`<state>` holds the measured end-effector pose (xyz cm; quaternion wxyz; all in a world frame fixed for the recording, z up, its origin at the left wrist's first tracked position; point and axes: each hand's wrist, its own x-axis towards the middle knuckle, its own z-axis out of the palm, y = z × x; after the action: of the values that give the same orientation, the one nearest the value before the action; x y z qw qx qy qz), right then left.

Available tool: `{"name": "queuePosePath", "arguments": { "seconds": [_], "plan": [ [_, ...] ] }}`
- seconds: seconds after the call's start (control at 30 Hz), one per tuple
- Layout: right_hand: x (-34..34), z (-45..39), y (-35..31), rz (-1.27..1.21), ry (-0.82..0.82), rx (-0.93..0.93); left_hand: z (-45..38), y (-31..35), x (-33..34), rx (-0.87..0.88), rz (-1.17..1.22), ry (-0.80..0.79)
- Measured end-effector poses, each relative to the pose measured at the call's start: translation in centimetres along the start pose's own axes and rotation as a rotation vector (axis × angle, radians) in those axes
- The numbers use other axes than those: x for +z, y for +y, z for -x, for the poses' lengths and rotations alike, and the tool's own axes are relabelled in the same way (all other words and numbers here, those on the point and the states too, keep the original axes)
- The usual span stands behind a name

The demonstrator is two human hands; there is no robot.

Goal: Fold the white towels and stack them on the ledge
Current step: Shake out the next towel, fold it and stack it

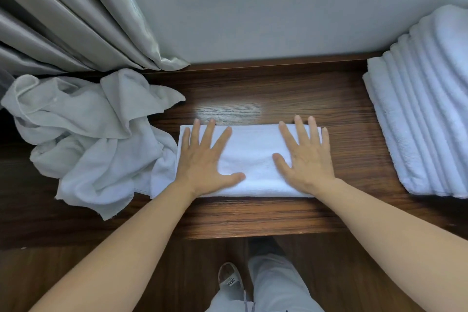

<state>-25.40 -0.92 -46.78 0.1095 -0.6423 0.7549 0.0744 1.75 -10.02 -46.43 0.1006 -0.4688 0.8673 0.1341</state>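
Note:
A folded white towel [250, 157] lies flat in the middle of the dark wooden ledge [278, 94]. My left hand [205, 157] rests palm down on its left half, fingers spread. On the towel's right half my right hand [305, 154] lies flat the same way. Neither hand grips anything. A crumpled heap of unfolded white towels [93, 134] sits on the ledge to the left, touching the folded towel's left edge. At the right end of the ledge stands a stack of several folded white towels [420, 114].
Grey curtains [76, 12] hang at the back left, down to the ledge behind the heap. A pale wall [278, 20] runs behind the ledge. Below the ledge's front edge I see dark wooden floor, my light trousers and a white shoe [230, 278].

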Motion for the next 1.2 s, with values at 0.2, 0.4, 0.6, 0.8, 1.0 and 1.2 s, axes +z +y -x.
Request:
{"name": "queuePosePath", "arguments": {
  "seconds": [0.2,0.4,0.6,0.8,1.0,1.2],
  "plan": [
    [-0.5,0.0,-0.2,0.005,-0.04,-0.031,-0.4,-0.3,-0.9,-0.125,-0.015,-0.052],
    [-3.7,-2.2,0.9,0.058,-0.047,-0.061,-1.7,-3.2,-2.9,-0.124,-0.008,-0.051],
    [-9.0,-6.7,2.2,-0.199,-0.443,-0.022,-4.7,-3.6,-7.0,-0.083,-0.069,-0.161],
    [-12.2,-6.5,2.7,-0.102,-0.592,-0.112,-4.4,-5.1,-10.0,0.001,0.032,-0.369],
    [-14.8,-1.5,3.0,-0.031,-0.47,-0.218,0.9,-6.1,-13.5,0.139,0.05,-0.296],
    [-20.4,3.2,2.1,-0.118,-0.237,-0.251,5.5,-6.1,-20.0,0.199,0.075,-0.179]
  ]
}}
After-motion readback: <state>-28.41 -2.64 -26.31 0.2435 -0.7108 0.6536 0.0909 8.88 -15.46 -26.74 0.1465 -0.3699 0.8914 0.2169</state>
